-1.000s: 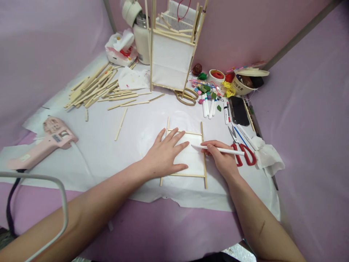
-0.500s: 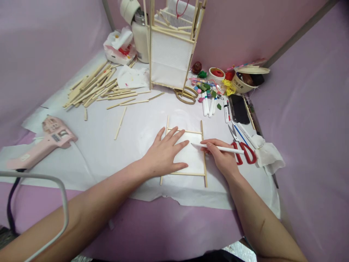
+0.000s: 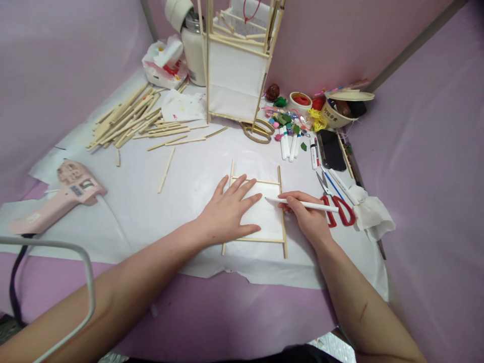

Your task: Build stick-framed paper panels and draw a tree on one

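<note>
A small frame of wooden sticks point(image 3: 283, 222) with white paper stretched across it lies flat on the white sheet point(image 3: 151, 206). My left hand point(image 3: 229, 212) rests open on the paper, fingers spread, pressing it down. My right hand point(image 3: 308, 219) is closed round a white pen point(image 3: 306, 204) at the frame's right stick. The pen lies almost level, its tip pointing left over the paper.
Red-handled scissors point(image 3: 338, 206) and a crumpled tissue point(image 3: 372, 217) lie just right of my right hand. A pink glue gun point(image 3: 64, 194) sits at the left. Several loose sticks point(image 3: 128, 118) are piled at the back left. A tall stick-and-paper lantern frame point(image 3: 236, 70), markers point(image 3: 289, 143) and bowls stand behind.
Both hands stay in place on the frame and pen. The view has shifted very slightly; nothing else has moved.
</note>
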`<state>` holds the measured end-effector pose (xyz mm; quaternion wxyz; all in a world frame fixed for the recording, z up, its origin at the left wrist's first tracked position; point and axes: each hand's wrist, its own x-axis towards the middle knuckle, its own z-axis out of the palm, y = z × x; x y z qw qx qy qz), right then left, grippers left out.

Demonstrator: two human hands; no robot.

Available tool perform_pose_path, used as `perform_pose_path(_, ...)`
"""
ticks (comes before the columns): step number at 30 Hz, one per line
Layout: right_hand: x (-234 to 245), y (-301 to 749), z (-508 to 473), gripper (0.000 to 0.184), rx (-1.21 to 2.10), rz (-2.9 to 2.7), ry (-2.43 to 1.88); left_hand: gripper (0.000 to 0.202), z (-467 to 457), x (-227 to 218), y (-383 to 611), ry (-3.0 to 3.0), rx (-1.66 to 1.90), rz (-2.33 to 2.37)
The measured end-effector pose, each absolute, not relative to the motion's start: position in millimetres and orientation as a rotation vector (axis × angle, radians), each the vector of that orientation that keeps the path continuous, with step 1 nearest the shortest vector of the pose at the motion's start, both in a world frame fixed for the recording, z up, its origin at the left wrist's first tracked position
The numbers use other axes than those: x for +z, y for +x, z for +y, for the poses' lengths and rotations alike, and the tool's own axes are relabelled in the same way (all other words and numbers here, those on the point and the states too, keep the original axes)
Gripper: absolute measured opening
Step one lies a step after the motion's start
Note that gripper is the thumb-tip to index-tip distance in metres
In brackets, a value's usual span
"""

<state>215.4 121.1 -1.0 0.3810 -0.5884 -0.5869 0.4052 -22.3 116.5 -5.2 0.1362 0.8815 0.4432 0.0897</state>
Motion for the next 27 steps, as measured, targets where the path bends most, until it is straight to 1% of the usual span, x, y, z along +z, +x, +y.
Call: perform_pose_path(27,0.7,217.3,120.2,0.021,1.028,-1.509,-1.497,0.076,116.0,-5.7,-21.6,2.561,0.243,1.292)
